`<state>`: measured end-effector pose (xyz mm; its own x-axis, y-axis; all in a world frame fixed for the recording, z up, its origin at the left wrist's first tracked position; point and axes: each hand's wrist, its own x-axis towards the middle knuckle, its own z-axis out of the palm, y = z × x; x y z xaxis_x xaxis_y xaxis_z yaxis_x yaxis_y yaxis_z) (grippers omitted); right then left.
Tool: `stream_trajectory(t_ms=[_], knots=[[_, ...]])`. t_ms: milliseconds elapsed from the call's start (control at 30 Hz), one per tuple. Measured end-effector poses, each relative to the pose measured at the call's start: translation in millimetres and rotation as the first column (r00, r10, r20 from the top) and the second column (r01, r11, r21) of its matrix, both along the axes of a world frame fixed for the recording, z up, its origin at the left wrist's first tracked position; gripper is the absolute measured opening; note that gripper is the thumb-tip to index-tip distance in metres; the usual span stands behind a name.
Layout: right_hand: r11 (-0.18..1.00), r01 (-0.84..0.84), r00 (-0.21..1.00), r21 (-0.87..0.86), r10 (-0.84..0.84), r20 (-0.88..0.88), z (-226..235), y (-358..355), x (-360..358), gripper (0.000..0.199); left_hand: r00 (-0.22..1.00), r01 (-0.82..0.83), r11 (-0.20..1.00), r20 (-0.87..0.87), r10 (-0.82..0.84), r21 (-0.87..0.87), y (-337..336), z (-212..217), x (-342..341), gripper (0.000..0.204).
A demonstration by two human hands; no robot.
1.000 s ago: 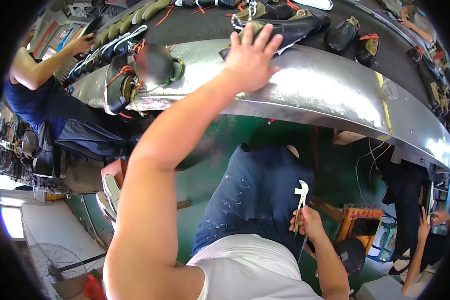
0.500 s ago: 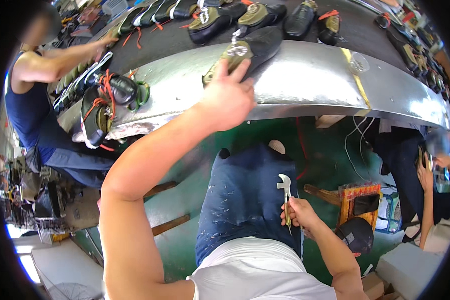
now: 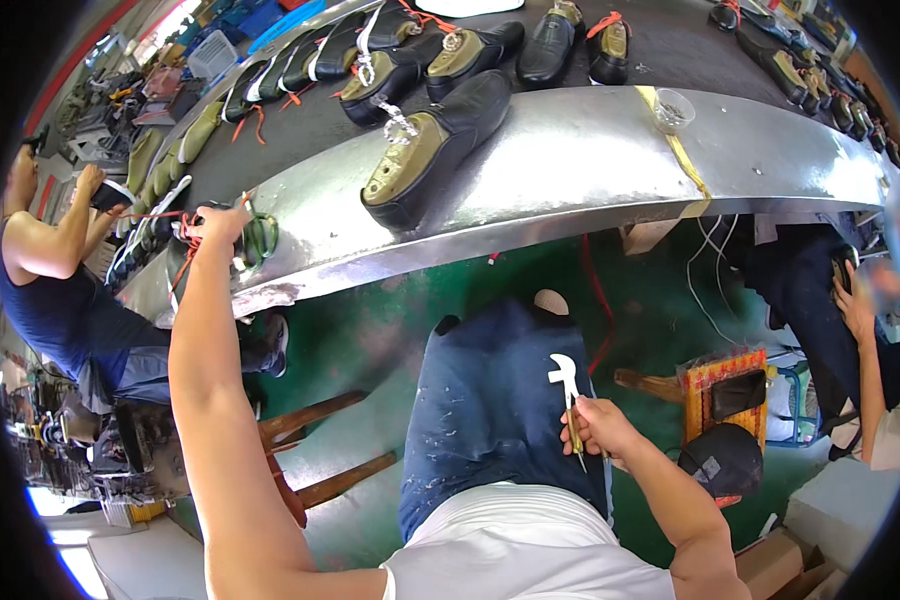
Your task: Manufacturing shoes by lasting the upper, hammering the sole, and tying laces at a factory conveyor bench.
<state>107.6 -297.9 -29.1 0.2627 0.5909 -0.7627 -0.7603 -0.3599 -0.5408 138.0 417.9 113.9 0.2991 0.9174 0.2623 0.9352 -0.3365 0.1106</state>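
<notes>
My left hand (image 3: 226, 224) reaches to the left end of the metal-edged bench, its fingers closed on a black shoe (image 3: 210, 208) with orange laces. Most of that shoe is hidden by the hand. A green looped cord (image 3: 261, 238) lies right beside it. Low over my right thigh, my right hand (image 3: 600, 430) grips a small claw hammer (image 3: 566, 380) by its handle, head up. A thin pointed end shows below that fist. A black and olive shoe (image 3: 410, 170) with a white twisted lace rests alone on the bench's shiny metal edge.
More shoes (image 3: 475, 55) stand in rows along the dark bench top (image 3: 300, 125). A clear cup (image 3: 674, 110) sits by a yellow strip (image 3: 685, 165). At left a co-worker (image 3: 55, 270) holds a dark shoe; another person's arm (image 3: 865, 350) is at right. Wooden stool legs (image 3: 345, 480) stand below.
My left hand has let go of the black and olive shoe, leaving it on the metal edge, and moved left to the orange-laced shoe. The left co-worker has raised their hands. The hammer stays put.
</notes>
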Motion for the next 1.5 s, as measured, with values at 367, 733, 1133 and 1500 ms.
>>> stream_trajectory(t_ms=[367,733,1133,1500], knots=[[0.999,0.037,0.996,-0.025,-0.035,0.085,-17,-10,-15,0.054,0.004,0.928,0.321,0.865,0.501,-0.190,-218,18,-184,0.053],[0.984,0.169,0.951,-0.059,-0.147,0.273,25,-4,-33,0.042,0.814,0.300,0.198,0.142,-0.563,-0.933,-487,-96,-173,0.089],[0.995,0.023,0.856,-0.092,0.028,0.516,43,-2,-35,0.028,0.741,0.619,-0.361,0.671,-0.025,-0.698,-443,-165,-34,0.054],[0.935,-0.011,0.993,0.353,-0.031,0.114,131,27,-44,0.033,0.209,0.899,-0.247,0.849,-0.485,-0.362,-419,-51,-113,0.061]])
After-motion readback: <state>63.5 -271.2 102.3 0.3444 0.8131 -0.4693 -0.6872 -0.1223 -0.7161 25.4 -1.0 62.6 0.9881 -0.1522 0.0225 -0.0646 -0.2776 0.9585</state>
